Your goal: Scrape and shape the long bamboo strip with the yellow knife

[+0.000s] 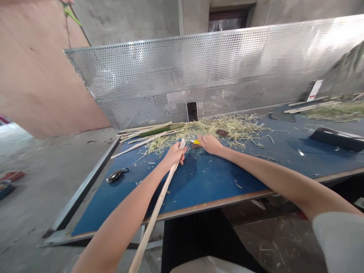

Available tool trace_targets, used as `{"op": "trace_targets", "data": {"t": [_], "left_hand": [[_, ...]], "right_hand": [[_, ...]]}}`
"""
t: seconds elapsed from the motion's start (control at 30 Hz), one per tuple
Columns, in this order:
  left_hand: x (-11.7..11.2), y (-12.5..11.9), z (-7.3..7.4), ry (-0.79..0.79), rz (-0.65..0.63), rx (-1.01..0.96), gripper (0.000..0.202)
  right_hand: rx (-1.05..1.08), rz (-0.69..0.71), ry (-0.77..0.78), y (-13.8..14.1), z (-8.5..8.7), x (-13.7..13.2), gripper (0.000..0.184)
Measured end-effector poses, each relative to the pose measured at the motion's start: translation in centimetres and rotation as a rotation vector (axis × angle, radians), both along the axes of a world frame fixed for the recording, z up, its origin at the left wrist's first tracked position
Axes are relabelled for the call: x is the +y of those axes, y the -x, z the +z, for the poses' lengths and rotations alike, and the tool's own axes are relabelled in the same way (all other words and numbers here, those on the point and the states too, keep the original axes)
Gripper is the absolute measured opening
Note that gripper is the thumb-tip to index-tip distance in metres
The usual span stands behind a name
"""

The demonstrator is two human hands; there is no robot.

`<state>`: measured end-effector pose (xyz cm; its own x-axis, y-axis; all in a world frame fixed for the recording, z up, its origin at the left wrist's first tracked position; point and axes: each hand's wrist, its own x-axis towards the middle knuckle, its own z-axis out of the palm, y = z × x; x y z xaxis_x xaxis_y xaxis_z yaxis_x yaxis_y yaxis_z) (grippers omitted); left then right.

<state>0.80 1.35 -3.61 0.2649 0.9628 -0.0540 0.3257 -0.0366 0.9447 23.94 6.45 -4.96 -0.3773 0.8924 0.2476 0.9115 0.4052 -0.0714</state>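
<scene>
My left hand (174, 154) is closed around a long, pale, peeled stick (160, 199), near its upper end. The stick slants down over the table's front edge toward my body. Just right of that end, my right hand (209, 144) grips a yellow-handled knife (196, 142), its handle mostly hidden by the fingers. A light tip, apparently the blade, points left toward the stick, and I cannot tell whether they touch. Below the knife lies a small brown piece (196, 146). A heap of thin pale-green shavings (236, 127) spreads behind both hands.
Pale strips and a green bamboo piece (162, 129) lie at the back left of the blue table (199, 185). A phone (192, 111) leans against the perforated metal panel (148, 83). A dark oval object (115, 175) lies left, a black tray (338, 139) right.
</scene>
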Motion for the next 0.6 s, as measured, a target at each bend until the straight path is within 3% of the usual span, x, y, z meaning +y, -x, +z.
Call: {"op": "trace_targets", "data": {"t": [0.17, 0.33, 0.6], "left_hand": [[-0.24, -0.37, 0.39, -0.003, -0.028, -0.079, 0.020], [-0.43, -0.26, 0.61, -0.005, -0.049, -0.110, 0.021], [-0.32, -0.26, 0.18, -0.002, -0.079, -0.151, 0.022]], "right_hand": [[-0.045, -0.006, -0.009, -0.09, -0.26, 0.13, 0.047], [-0.050, -0.033, -0.015, -0.06, 0.14, -0.19, 0.057], [-0.055, -0.057, -0.019, 0.01, 0.51, -0.58, 0.059]]}}
